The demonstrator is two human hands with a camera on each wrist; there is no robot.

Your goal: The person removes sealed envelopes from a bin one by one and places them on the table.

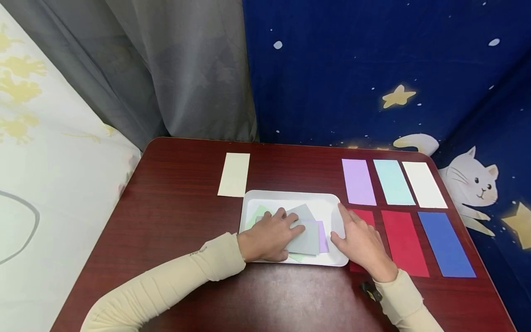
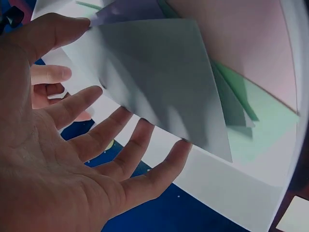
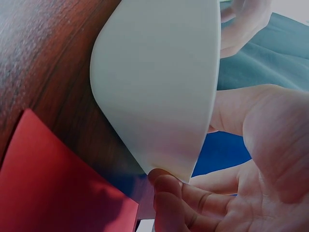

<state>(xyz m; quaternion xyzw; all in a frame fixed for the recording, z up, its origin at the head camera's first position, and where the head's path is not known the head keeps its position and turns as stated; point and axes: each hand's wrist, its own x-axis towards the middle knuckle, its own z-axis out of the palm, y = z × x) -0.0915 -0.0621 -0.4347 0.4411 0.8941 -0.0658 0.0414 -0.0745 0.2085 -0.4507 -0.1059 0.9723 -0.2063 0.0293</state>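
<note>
In the head view a white tray (image 1: 340, 258) stands mid-table with grey, green and lilac cards inside. My left hand (image 1: 271, 235) is over the pile, fingers spread. A grey card (image 2: 154, 82) spans the space between its thumb and fingers in the left wrist view, with the fingertips (image 2: 183, 145) along one edge and the thumb at a corner. Green card (image 2: 263, 130), pink card (image 2: 251, 43) and lilac card (image 2: 130, 12) show around it. My right hand (image 1: 361, 242) grips the tray's right end, thumb inside the rim and fingertips (image 3: 166, 183) on the outer wall.
A cream card (image 1: 234, 175) lies behind the tray. At the right, a lilac strip (image 1: 359, 182), a mint strip (image 1: 394, 182) and a white strip (image 1: 425, 184) lie behind red strips (image 1: 404, 244) and a blue strip (image 1: 447, 244). Curtains hang behind the table.
</note>
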